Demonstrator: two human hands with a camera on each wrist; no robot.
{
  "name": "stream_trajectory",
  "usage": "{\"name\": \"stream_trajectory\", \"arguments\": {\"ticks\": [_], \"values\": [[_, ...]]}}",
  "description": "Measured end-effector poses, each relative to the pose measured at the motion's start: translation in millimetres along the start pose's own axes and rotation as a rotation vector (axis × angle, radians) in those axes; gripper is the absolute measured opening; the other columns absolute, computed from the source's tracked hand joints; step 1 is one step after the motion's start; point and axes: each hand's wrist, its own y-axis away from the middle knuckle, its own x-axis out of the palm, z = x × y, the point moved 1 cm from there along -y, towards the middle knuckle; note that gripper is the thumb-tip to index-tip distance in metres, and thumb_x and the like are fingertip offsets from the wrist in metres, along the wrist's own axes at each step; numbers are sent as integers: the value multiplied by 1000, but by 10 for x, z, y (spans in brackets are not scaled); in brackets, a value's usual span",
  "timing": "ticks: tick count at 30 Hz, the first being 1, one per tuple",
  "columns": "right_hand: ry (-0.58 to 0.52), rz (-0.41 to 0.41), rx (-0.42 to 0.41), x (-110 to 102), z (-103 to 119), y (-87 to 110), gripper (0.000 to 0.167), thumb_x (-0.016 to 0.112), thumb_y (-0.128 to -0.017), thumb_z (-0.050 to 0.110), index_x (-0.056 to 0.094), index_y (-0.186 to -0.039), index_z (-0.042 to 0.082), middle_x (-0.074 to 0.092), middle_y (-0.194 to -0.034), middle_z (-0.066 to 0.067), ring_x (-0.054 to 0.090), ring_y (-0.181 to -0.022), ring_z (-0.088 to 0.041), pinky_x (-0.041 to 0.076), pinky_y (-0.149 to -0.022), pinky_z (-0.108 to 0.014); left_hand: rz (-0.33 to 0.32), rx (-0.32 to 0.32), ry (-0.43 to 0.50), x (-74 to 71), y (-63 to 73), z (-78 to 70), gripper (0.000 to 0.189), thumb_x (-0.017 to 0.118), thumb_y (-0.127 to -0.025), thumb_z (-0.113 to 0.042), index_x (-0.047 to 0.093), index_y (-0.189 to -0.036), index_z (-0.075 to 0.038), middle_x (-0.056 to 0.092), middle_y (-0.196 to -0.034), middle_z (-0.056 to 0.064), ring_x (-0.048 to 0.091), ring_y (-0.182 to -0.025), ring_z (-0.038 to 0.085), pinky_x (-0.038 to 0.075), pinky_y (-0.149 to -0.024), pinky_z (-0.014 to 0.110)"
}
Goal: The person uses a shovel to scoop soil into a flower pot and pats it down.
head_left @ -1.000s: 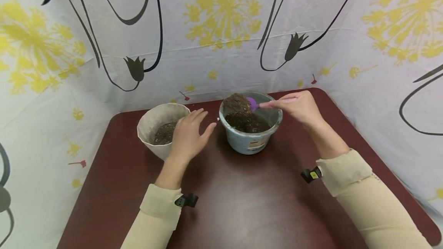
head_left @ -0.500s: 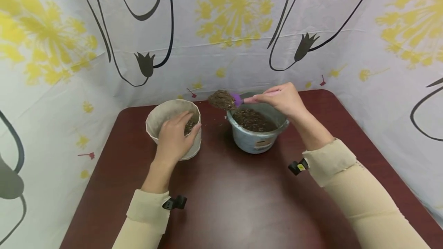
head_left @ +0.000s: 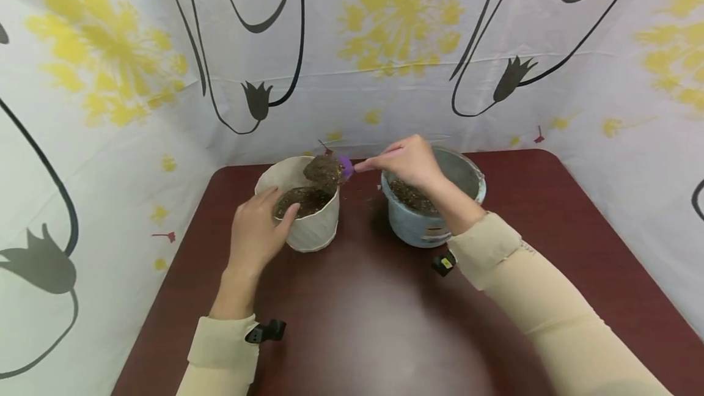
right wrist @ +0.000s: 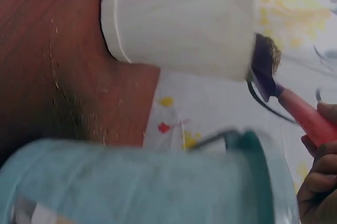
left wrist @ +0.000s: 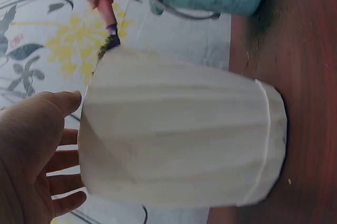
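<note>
My right hand point(head_left: 409, 161) grips the pink handle of a small garden trowel point(right wrist: 308, 116) with a purple blade. A heap of dark soil point(head_left: 323, 171) lies on the blade, over the right rim of the white pot point(head_left: 316, 230). Soil also partly fills that pot. At the pot's near left rim is my left hand point(head_left: 255, 231), fingers spread and fairly straight, thumb apart, holding nothing. In the left wrist view its fingertips sit right at the rim. The blue bucket point(head_left: 412, 225), with more soil inside, stands to the right, partly behind my right forearm.
Both containers stand near the back of a dark red-brown table point(head_left: 352, 322). A patterned white cloth point(head_left: 319, 47) hangs behind and along the sides. The bucket's wire handle point(left wrist: 184, 13) hangs at its side. Soil crumbs point(right wrist: 63, 92) are scattered on the table.
The loaded trowel has moved left from over the bucket to the white pot's rim. My left hand went to the pot, passed over its opening, and is now at its near left rim.
</note>
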Motion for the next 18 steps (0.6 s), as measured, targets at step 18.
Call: {"name": "stream_trajectory", "arguments": {"ticks": [18], "values": [[504,-355,-910,512,45,148,25,85,-82,23,64,-73,11,59,-59,-3,55,-45,-26,43,-40,-42,-127,-14,74,45,172,165,43,71,-95,-35,75,-104,7,68,-125,20,59,-125,38,43,-106,56]]}}
